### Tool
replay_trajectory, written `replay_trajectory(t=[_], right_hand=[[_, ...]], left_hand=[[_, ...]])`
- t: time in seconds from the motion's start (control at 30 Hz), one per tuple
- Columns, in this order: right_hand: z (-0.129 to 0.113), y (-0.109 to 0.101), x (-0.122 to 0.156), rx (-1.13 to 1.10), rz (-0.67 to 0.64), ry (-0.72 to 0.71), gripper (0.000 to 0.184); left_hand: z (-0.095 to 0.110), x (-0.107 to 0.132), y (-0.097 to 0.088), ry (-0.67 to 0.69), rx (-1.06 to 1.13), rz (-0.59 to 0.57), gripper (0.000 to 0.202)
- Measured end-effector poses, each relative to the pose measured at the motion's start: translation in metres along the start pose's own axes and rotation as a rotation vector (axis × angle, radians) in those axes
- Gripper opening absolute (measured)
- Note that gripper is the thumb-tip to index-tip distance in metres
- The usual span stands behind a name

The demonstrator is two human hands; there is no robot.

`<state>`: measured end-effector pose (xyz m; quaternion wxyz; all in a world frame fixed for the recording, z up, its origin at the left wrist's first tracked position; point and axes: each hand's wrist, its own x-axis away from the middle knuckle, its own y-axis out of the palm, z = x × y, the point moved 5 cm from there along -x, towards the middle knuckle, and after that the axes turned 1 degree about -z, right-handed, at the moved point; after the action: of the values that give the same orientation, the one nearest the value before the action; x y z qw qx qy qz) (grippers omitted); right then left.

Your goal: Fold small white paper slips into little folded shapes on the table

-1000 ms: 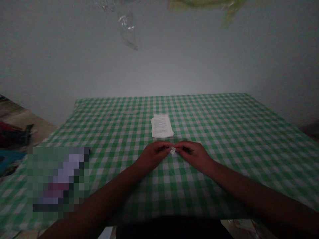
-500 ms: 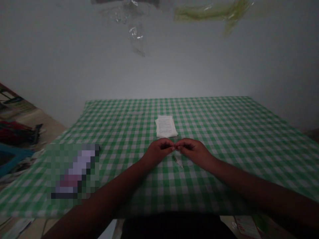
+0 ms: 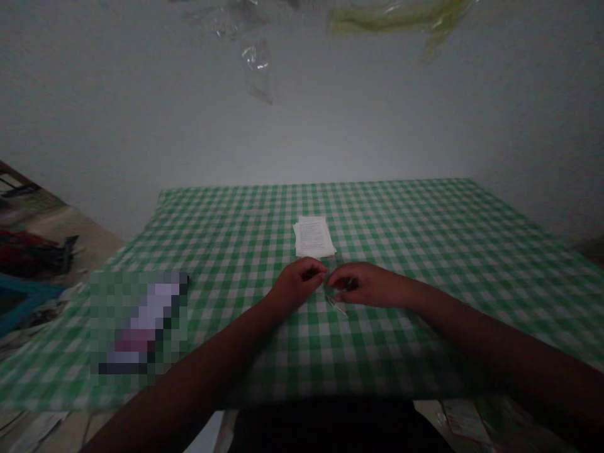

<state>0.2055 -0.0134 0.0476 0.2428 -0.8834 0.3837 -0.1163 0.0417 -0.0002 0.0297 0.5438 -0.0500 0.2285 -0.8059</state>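
Note:
My left hand (image 3: 302, 278) is closed in a pinch, its thumb and fingertips together; whatever lies between them is too small to make out. Just to its right, my right hand (image 3: 358, 283) has its thumb and fingers apart with a gap between them. Below the right fingertips, a few thin pale slivers (image 3: 338, 306), like small sticks, lie on the checked tablecloth (image 3: 406, 233). Beyond both hands sits a small stack of printed paper sheets (image 3: 314, 237), apart from the fingers.
On the left of the table a blurred-out phone-like object (image 3: 144, 324) lies near my left forearm. A wall (image 3: 302, 126) with peeling tape and plastic stands behind the table. Red and blue things (image 3: 28, 289) are on the floor at left.
My right hand has come away from the left fingertips, and its thumb and fingers have spread, lowering toward the slivers. The left hand stays pinched in nearly the same place.

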Motion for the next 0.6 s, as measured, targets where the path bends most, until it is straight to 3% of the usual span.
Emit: replay_trajectory(t=[0.1,0.3,0.6], right_hand=[[-0.006,0.000,0.008,0.080,-0.082,-0.074,0.035],[-0.002,0.001,0.022,0.147,-0.102,-0.164,0.060],[0.005,0.010,0.015,0.230,-0.142,-0.252,0.047]], left_hand=[[0.005,0.001,0.000,0.029,-0.032,-0.021,0.009],[0.011,0.003,0.001,0.107,-0.023,-0.086,0.010],[0.021,0.004,0.002,0.169,-0.109,-0.114,0.010]])
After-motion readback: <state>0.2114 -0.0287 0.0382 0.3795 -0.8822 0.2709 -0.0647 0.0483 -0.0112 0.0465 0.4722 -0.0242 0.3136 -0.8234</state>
